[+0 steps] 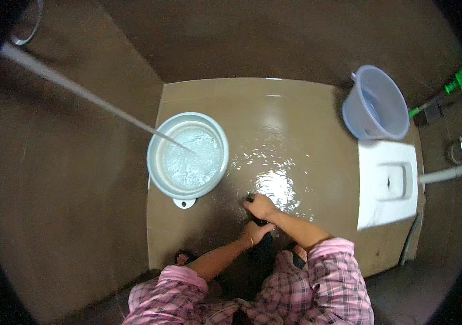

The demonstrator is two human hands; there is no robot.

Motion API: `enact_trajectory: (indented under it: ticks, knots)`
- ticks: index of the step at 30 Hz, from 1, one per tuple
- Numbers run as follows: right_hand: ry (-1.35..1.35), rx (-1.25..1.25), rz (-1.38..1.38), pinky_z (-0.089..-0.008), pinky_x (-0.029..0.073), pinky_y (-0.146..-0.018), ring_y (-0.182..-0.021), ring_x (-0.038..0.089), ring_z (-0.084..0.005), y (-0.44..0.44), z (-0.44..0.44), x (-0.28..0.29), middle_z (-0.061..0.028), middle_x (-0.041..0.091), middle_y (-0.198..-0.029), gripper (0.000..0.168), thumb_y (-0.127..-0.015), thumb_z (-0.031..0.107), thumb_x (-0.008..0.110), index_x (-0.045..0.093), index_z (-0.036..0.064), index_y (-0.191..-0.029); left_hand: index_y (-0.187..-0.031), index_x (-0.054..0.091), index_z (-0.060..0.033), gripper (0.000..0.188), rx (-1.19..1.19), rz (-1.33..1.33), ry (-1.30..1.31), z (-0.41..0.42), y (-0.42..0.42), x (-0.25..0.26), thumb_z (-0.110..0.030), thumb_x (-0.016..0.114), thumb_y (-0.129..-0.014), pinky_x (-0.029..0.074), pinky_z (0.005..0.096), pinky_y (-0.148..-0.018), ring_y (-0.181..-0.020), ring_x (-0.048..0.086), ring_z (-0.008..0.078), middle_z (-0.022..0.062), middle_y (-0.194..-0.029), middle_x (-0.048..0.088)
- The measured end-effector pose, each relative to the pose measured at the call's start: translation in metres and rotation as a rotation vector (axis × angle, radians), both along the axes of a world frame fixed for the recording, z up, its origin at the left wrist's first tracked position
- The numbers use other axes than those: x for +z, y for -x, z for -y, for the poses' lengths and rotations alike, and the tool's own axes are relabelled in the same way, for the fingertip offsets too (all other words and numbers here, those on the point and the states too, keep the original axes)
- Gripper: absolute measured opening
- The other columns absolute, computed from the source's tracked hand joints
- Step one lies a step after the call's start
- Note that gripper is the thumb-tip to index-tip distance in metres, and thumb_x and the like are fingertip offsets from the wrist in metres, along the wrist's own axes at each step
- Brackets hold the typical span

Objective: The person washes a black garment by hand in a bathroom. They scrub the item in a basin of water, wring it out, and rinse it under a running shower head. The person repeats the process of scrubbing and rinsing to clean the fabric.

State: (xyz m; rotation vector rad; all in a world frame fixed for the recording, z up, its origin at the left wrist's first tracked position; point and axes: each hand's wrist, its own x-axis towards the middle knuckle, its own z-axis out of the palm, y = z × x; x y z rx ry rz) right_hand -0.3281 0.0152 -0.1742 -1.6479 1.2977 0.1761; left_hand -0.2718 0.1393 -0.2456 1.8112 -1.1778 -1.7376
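Observation:
In front of me, my right hand (260,206) is closed around a piece of dark wet-looking cloth (264,245), of which a small end shows past the fingers. Closer to my body, my left hand (255,233) grips the same cloth, and the rest hangs below it into shadow. Its exact kind is hard to make out. To the left of both hands stands a round pale blue plastic tub (223,170) with a holed tab handle. A stream of water (93,97) runs from the upper left into the churning water inside it.
Wet tiled floor (296,109) surrounds the tub, with shining water near my hands. A translucent bucket (355,118) stands at the back right. Beside it lies a white squat toilet (371,170) with a white pipe (444,174). A green-handled tool (460,79) leans at the far right.

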Motion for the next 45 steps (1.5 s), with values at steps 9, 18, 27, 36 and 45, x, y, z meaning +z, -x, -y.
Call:
enact_trajectory:
  ticks: [9,18,27,36,45]
  knots:
    - [-0.655,-0.576,0.642,-0.0303,0.046,-0.073,-0.094,0.056,-0.0163,0.009,0.077,0.085,0.0001,0.061,-0.104,0.048,-0.08,0.053,0.059,0.059,0.014,-0.108,-0.092,0.06,-0.0076,0.038,-0.025,-0.594,-0.306,0.111,-0.111,0.208,-0.044,0.064,-0.08,0.05,0.0285,-0.06,-0.066,0.06,0.0161,0.0065,-0.081,0.062]
    - [0.564,0.325,0.068,-0.0424,0.044,-0.093,-0.108,0.055,-0.0351,-0.117,0.098,0.093,-0.0216,0.059,-0.111,0.044,-0.081,0.031,0.06,0.058,0.001,-0.113,-0.11,0.06,0.0005,0.038,0.571,0.129,0.052,0.138,-0.29,0.125,-0.016,0.062,-0.076,0.048,0.0369,-0.083,-0.093,0.062,0.0281,0.0165,-0.11,0.062]
    - [0.62,0.945,-0.388,-0.0439,0.035,-0.099,-0.115,0.052,-0.0256,-0.168,0.013,0.017,-0.0129,0.057,-0.12,0.034,-0.08,0.015,0.054,0.058,0.005,-0.112,-0.12,0.057,-0.0075,0.043,1.126,-0.099,0.098,0.145,-0.314,0.104,-0.033,0.058,-0.086,0.047,0.0404,-0.083,-0.103,0.056,0.0311,0.0127,-0.115,0.059]
    - [0.699,0.94,-0.354,-0.04,0.047,-0.085,-0.099,0.06,-0.0271,-0.14,0.005,-0.015,-0.0147,0.062,-0.104,0.024,-0.083,0.019,0.053,0.06,0.005,-0.102,-0.143,-0.017,-0.013,0.133,0.359,0.409,-0.193,0.143,-0.261,0.097,-0.038,0.083,-0.059,0.033,0.0404,-0.107,-0.129,0.036,0.0378,0.0273,-0.142,0.028]
    - [-0.035,0.456,-0.095,-0.0401,0.046,-0.092,-0.112,0.055,-0.0279,-0.123,0.098,0.079,-0.0173,0.055,-0.125,0.052,-0.084,0.034,0.058,0.051,0.004,-0.126,-0.131,0.043,0.002,0.077,0.516,0.089,0.117,0.154,-0.276,0.074,-0.018,0.066,-0.061,0.037,0.0359,-0.101,-0.123,0.046,0.0321,0.023,-0.131,0.048]
